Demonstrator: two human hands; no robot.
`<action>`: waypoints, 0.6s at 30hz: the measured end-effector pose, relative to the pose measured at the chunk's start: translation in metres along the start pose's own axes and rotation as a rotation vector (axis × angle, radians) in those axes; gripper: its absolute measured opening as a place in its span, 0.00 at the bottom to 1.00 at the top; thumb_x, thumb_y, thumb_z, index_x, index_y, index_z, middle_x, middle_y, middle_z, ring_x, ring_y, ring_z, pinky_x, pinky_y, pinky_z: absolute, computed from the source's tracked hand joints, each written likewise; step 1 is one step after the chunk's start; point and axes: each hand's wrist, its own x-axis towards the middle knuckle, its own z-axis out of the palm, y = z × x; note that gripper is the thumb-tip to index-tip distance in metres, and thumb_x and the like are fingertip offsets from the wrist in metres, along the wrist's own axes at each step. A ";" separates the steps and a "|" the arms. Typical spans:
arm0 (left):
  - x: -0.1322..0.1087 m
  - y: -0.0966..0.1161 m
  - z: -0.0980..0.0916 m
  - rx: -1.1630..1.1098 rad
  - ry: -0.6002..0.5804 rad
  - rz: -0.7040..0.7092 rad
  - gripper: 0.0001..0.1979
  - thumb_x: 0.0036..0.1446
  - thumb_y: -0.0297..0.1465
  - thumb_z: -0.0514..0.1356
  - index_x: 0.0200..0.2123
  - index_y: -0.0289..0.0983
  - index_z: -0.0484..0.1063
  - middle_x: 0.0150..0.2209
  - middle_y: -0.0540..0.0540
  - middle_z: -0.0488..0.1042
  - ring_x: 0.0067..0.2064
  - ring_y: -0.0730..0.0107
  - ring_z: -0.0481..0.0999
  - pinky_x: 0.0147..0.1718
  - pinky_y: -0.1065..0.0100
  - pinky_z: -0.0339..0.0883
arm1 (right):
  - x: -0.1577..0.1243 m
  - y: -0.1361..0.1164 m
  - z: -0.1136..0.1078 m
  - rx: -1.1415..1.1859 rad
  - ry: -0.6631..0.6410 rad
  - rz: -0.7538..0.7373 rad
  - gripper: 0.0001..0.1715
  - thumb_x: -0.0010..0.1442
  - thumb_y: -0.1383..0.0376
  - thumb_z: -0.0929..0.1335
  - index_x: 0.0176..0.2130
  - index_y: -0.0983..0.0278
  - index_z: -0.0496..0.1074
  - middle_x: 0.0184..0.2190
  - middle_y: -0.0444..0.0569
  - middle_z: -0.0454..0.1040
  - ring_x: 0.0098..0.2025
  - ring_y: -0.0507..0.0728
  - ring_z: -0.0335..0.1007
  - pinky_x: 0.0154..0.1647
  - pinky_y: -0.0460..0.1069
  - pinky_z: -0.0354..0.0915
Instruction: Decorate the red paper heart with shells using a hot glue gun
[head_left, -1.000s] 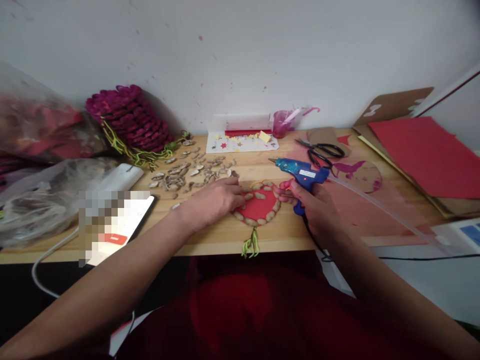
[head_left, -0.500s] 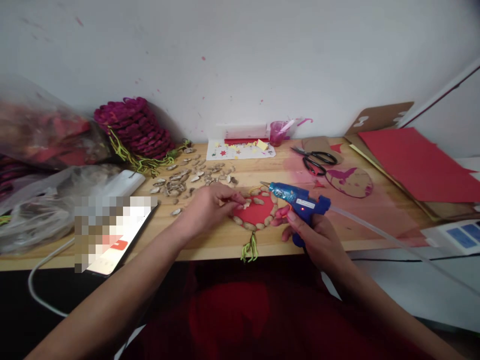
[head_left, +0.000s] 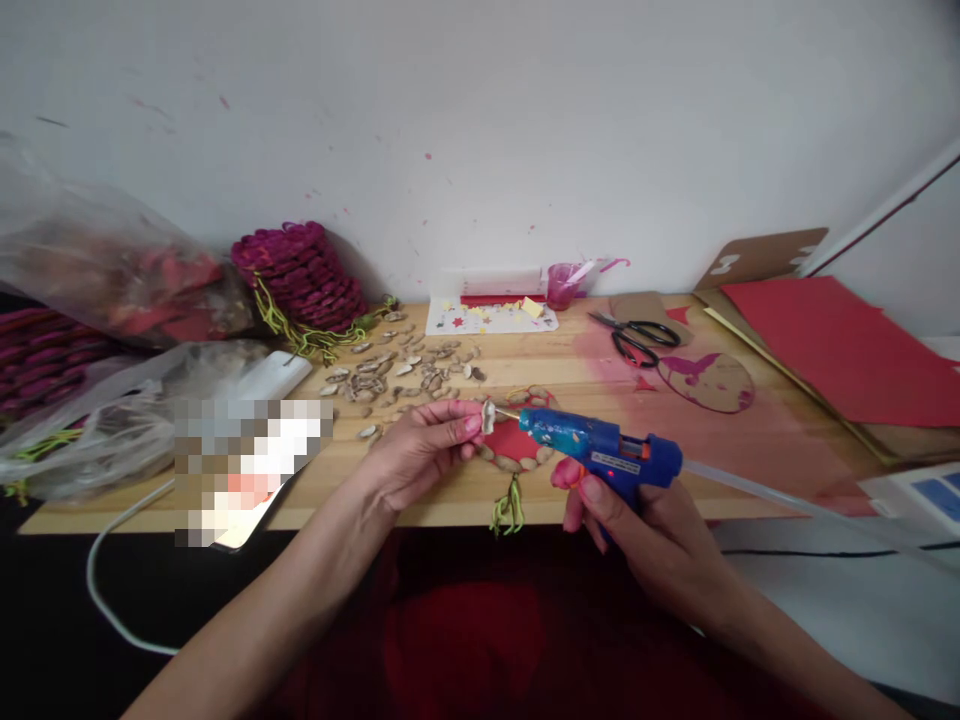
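Note:
Between thumb and fingers, my left hand [head_left: 424, 445] pinches a peanut shell half [head_left: 488, 417], its hollow side facing right. My right hand [head_left: 637, 510] is wrapped round the handle of a blue glue gun [head_left: 577, 437]; the metal nozzle points left and is at the shell's edge. A clear glue stick [head_left: 742, 487] extends from the gun's back. Below and behind them lies a red disc [head_left: 514, 440] rimmed with peanut shells, a green yarn tassel [head_left: 508, 508] hanging from its front. The gun and left fingers cover part of the disc.
Loose peanut shells [head_left: 369, 382] lie left of the disc. Farther back are scissors [head_left: 637, 335], a star-covered sheet [head_left: 491, 319] and a pink cup [head_left: 561, 287]. A phone [head_left: 274, 490], plastic bag [head_left: 150, 420] and purple woven roll [head_left: 300, 275] are leftward; red sheets [head_left: 840, 345] are rightward.
My left hand has lifted a peanut shell half off the disc area and turned it toward the gun. The glue gun's nozzle has come left and down to the shell. The view has shifted slightly.

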 end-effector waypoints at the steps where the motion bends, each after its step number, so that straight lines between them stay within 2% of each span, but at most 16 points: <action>1: -0.001 0.000 0.000 -0.004 0.001 0.002 0.13 0.40 0.29 0.77 0.32 0.34 0.82 0.27 0.49 0.78 0.28 0.78 0.75 0.27 0.78 0.68 | 0.000 -0.001 0.000 -0.003 0.004 -0.014 0.23 0.69 0.52 0.63 0.26 0.59 0.71 0.27 0.46 0.74 0.24 0.52 0.66 0.23 0.49 0.61; 6: -0.003 -0.002 -0.001 0.011 -0.002 0.016 0.12 0.40 0.29 0.77 0.30 0.34 0.81 0.27 0.49 0.78 0.28 0.78 0.74 0.28 0.77 0.69 | -0.002 -0.006 0.000 -0.017 0.002 -0.044 0.24 0.69 0.53 0.63 0.24 0.59 0.69 0.25 0.46 0.73 0.27 0.53 0.67 0.22 0.48 0.61; 18: -0.008 -0.004 0.002 0.040 0.025 0.060 0.13 0.37 0.30 0.78 0.29 0.36 0.82 0.27 0.50 0.79 0.26 0.81 0.72 0.28 0.78 0.66 | -0.010 0.000 0.000 -0.060 -0.022 -0.013 0.27 0.69 0.51 0.62 0.23 0.59 0.69 0.23 0.46 0.71 0.25 0.53 0.66 0.23 0.50 0.62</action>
